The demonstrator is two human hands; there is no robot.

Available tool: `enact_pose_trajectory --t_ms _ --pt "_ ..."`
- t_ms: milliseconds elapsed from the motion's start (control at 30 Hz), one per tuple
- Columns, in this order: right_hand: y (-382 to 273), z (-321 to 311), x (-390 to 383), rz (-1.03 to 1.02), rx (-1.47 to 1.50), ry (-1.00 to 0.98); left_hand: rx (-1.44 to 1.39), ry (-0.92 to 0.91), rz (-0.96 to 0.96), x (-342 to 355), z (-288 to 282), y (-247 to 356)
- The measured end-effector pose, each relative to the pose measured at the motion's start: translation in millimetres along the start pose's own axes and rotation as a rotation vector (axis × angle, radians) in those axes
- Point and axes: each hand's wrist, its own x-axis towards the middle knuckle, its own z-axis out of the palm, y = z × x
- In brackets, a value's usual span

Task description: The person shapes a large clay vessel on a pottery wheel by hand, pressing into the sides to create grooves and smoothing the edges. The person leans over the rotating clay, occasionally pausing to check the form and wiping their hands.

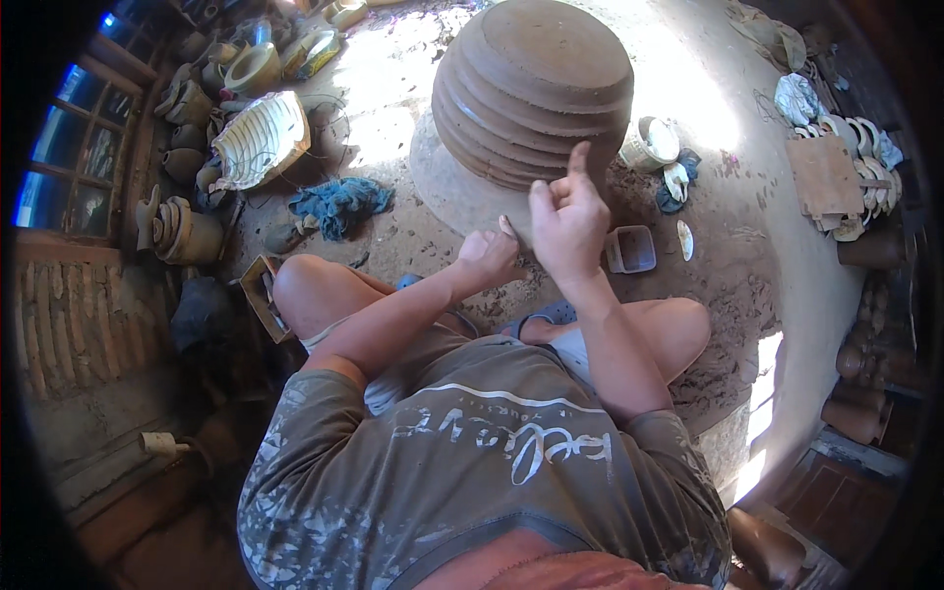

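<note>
A large brown clay pot (536,103) with a ribbed wall and a flat, round top stands on a grey round wheel (442,192). My right hand (570,221) is raised in front of the pot's near right side. Its index finger stretches up against or just before the lowest ribs, while the other fingers curl; nothing shows in it. By the wheel's near edge is my left hand (489,258), lower and closed, one dark-tipped finger sticking up. Whether it holds anything is hidden.
A clear plastic tub (631,250) sits right of the wheel, with a bucket (649,145) beyond it. Left lie a teal cloth (339,206), a white ribbed mould (261,141) and several pots. A wooden box (265,298) stands beside my left knee.
</note>
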Motion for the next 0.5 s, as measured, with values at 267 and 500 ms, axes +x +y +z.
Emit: enact_pose_trajectory --t_ms 267,500 --pt "-12 -11 -35 -0.193 0.083 -0.16 -1.028 0.147 0.153 -4 36 -44" --pt "62 -30 -82 -0.25 0.061 -0.601 -1.42 -0.172 -0.014 -59 -15 -15"
